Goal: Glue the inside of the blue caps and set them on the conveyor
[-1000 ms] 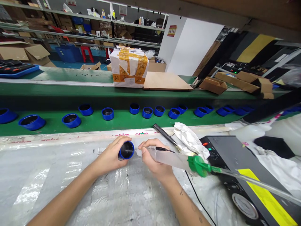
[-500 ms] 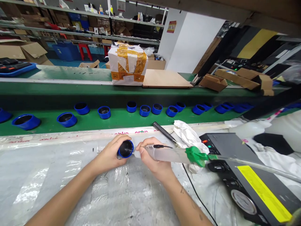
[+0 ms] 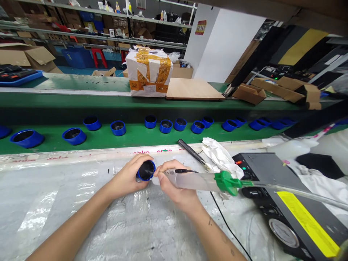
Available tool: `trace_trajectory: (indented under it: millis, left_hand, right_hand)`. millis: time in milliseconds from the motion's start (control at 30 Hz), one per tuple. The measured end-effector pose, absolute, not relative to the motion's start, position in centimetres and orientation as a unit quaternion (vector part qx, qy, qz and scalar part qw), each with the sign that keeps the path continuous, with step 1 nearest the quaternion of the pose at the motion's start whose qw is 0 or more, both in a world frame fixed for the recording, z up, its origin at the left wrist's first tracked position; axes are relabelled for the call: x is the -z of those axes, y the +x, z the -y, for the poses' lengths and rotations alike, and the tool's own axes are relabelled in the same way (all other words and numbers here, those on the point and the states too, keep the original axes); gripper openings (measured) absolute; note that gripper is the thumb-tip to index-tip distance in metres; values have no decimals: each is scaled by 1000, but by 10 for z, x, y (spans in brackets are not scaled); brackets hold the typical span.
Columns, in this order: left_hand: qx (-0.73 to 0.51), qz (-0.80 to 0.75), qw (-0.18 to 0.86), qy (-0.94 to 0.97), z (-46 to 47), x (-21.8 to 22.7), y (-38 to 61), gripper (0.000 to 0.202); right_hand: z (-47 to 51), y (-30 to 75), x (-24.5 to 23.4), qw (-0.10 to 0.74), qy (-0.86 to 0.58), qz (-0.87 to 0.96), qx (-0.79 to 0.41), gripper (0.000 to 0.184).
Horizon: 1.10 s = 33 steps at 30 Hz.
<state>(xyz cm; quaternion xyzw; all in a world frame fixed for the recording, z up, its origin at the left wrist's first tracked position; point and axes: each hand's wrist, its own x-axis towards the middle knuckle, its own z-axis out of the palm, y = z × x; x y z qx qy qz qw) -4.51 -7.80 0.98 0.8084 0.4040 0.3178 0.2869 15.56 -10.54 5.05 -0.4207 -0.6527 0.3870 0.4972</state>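
Observation:
My left hand (image 3: 126,177) grips a dark-lined blue cup (image 3: 146,170) with its open end turned towards me. My right hand (image 3: 172,184) holds a translucent dispensing syringe barrel (image 3: 193,180), and its nozzle end sits right by the cup's side. The exact tip is hidden behind my fingers, so I cannot tell whether it touches the cup. A green syringe cap (image 3: 227,183) closes the barrel's far end, with a clear air hose (image 3: 299,191) running right from it. A thin black wire (image 3: 185,170) lies along the barrel.
Several blue cups (image 3: 118,128) stand in a row on a green conveyor belt (image 3: 136,135) beyond the plastic-covered bench (image 3: 67,217). A black-handled tool (image 3: 191,151) and crumpled white cloth (image 3: 220,157) lie near my right hand. A grey dispenser unit (image 3: 261,166) stands right.
The head view has shifted, moving the scene up and left. The syringe now lies more level, its green cap higher, and the nozzle stays beside the cup.

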Motion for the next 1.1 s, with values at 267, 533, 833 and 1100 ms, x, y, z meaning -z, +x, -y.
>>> trace_trajectory:
  millis: [267,533,833,1100]
  left_hand:
    - [-314,-399,282,814,77,-9,-47,61]
    - [-311,-393,297,813,78,-12,-46,55]
    - [-304,-399,306,809,78,-16,-45,48]
    - [-304,-396,328,802,79,-19,-44,46]
  right_hand:
    - [106,151,-50,506,-415,647,-391,4]
    - [107,146,-46,513,-398,658,-382,3]
    - [107,144,-46,512,-398,658,-382,4]
    - [107,137,-51,545,-393,644,-366,4]
